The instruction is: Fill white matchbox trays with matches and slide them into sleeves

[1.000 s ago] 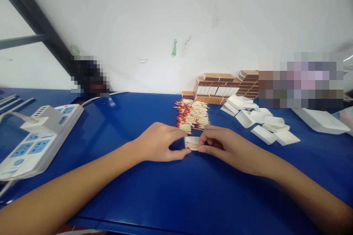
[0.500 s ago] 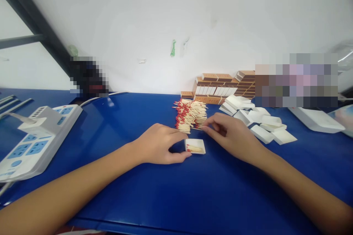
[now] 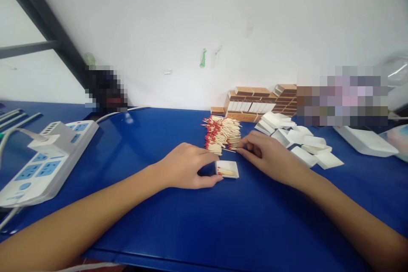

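A small white matchbox tray (image 3: 232, 164) lies on the blue table with a few red-tipped matches inside along its near side. My left hand (image 3: 188, 166) grips the tray's left end between thumb and forefinger. Just beyond the tray is a heap of matches (image 3: 223, 129), most of their red heads facing left. At the right edge of this heap, my right hand (image 3: 266, 153) pinches match ends with thumb and forefinger; how many it has is too small to tell.
Several white trays (image 3: 304, 155) lie loosely to the right. Brown matchboxes (image 3: 242, 116) are stacked against the wall. A white power strip (image 3: 68, 144) with a plug and cable lies on the left. A larger white box (image 3: 365, 140) sits far right.
My right thumb and forefinger have closed in on the match ends at the heap's right edge. My left hand still holds the tray in place. The view has shifted slightly.
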A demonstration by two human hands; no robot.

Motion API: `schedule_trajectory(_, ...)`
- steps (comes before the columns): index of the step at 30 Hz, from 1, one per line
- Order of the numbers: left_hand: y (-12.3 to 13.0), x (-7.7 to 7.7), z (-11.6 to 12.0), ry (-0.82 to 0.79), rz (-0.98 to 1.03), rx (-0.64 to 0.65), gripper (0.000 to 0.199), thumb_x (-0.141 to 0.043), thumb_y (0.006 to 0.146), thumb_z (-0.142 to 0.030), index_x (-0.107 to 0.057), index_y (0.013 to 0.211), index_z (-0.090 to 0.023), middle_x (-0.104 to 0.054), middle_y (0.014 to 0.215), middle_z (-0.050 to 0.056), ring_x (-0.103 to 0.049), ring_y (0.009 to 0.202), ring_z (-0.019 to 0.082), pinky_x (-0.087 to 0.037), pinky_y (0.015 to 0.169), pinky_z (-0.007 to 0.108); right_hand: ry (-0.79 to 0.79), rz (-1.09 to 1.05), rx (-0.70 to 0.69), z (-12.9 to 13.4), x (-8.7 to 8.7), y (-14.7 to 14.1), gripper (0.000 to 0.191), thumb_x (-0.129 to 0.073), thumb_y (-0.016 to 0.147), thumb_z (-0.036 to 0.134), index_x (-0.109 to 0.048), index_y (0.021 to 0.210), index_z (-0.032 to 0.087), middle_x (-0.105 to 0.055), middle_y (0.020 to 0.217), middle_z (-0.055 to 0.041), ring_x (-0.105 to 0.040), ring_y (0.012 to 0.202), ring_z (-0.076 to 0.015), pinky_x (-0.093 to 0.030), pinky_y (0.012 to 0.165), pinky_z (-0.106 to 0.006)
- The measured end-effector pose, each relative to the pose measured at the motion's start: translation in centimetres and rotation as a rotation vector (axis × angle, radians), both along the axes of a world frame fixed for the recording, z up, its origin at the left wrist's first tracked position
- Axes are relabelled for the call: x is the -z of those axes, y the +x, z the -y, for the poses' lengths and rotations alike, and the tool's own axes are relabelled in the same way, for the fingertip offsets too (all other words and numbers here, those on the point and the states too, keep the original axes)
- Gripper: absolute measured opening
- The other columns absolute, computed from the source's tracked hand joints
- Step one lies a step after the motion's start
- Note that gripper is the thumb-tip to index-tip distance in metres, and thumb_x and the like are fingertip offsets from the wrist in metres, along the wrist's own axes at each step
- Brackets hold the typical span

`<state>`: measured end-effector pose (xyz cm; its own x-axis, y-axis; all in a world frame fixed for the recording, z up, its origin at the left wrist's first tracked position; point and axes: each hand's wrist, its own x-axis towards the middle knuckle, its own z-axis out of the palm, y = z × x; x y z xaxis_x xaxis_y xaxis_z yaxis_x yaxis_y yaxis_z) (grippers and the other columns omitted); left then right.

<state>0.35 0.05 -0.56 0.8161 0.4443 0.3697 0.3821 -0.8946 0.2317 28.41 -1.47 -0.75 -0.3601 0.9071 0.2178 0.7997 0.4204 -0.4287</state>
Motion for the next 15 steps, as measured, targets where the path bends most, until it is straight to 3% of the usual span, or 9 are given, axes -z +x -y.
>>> schedule_trajectory(15, 0.06, -0.17, -0.02, 0.002, 0.002, 0.002, 0.034, -0.062, 0.095, -0.049, -0.073, 0.107, -0.018, -0.070, 0.073, -0.002, -0.065, 0.062, 0.012, -0.043, 0.059, 0.026, -0.061, 0.057, 0.016, 0.23, 0.22, 0.36, 0.025, -0.047, 0.105, 0.041, -0.060, 0.094, 0.023, -0.064, 0.098, -0.0058, -0.061, 0.080, -0.0198, -0.047, 0.073, -0.035)
